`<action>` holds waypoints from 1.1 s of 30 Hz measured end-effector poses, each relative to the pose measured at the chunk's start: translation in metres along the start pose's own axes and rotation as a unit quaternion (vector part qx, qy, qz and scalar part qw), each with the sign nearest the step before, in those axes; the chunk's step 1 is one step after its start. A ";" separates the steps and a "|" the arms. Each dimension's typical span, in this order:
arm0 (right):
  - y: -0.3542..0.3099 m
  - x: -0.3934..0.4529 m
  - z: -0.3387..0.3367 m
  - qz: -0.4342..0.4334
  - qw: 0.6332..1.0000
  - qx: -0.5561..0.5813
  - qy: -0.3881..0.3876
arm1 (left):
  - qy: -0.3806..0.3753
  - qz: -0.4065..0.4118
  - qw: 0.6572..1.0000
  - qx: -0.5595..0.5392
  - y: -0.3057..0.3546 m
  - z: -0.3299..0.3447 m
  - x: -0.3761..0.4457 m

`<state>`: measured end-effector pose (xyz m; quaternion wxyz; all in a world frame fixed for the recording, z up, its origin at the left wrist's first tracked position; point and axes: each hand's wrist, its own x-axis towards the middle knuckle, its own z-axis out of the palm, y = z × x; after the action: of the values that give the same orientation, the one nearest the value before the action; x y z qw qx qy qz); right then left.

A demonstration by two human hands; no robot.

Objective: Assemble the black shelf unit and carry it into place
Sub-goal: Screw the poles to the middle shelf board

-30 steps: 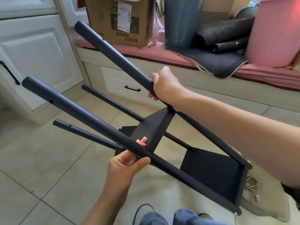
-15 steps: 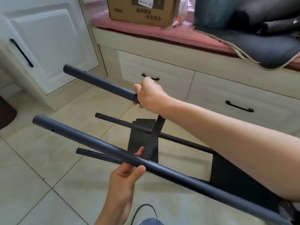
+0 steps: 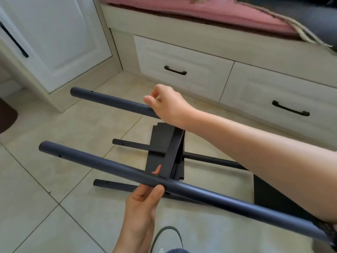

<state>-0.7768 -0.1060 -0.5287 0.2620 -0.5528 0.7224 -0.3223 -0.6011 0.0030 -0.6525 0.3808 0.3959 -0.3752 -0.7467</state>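
The black shelf unit lies on its side over the tiled floor, its four poles pointing left. My left hand grips the near upper pole from below, thumb over it. My right hand sits on the far upper pole, thumb on top and fingers curled around it. A black shelf panel spans the poles between my hands. Another black panel shows under my right forearm. The two lower poles hang close to the floor.
A white drawer bench with black handles and a pink cushion stands right behind the unit. A white cabinet door is at the left. A dark mat lies at the left edge. My shoe is below.
The unit has come down from a steep tilt to nearly level, close to the floor. The view has dropped with it. Both hands stay on their poles.
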 end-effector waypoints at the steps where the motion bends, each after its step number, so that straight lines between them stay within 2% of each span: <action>1: 0.002 0.000 -0.002 -0.005 1.000 0.012 0.010 | 0.001 -0.001 1.000 -0.002 0.000 0.000 0.000; 6: 0.015 -0.020 -0.010 -0.057 0.994 0.051 0.077 | 0.019 -0.005 1.000 -0.018 -0.001 -0.001 0.001; 10: 0.033 -0.055 -0.018 -0.098 0.984 0.118 0.091 | 0.017 0.001 1.000 -0.007 0.000 0.002 0.000; 13: 0.057 -0.087 -0.015 -0.068 0.986 0.153 0.025 | 0.014 0.003 1.000 -0.006 0.000 0.002 0.000; 17: 0.088 -0.109 -0.006 0.041 0.989 0.120 -0.073 | 0.017 -0.009 0.999 -0.025 0.001 0.000 -0.001; 20: 0.097 -0.108 -0.001 0.087 0.984 0.099 -0.119 | 0.016 -0.014 0.999 -0.044 0.002 0.002 -0.002; 23: 0.096 -0.106 0.007 0.103 0.974 0.132 -0.152 | 0.009 -0.024 0.998 -0.057 0.003 0.002 -0.004; 26: 0.093 -0.105 0.016 0.142 0.953 0.196 -0.180 | 0.004 -0.025 0.998 -0.050 0.002 0.000 -0.006; 29: 0.091 -0.103 0.022 0.199 0.917 0.269 -0.217 | 0.019 -0.020 0.999 -0.034 0.000 -0.004 -0.008; 33: 0.092 -0.101 0.029 0.228 0.882 0.328 -0.251 | 0.013 -0.019 0.999 -0.023 0.001 -0.005 -0.010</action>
<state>-0.7884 0.0031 -0.6148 0.6672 -0.3174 0.5917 -0.3225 -0.5928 0.0104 -0.6507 0.3800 0.4036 -0.3458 -0.7571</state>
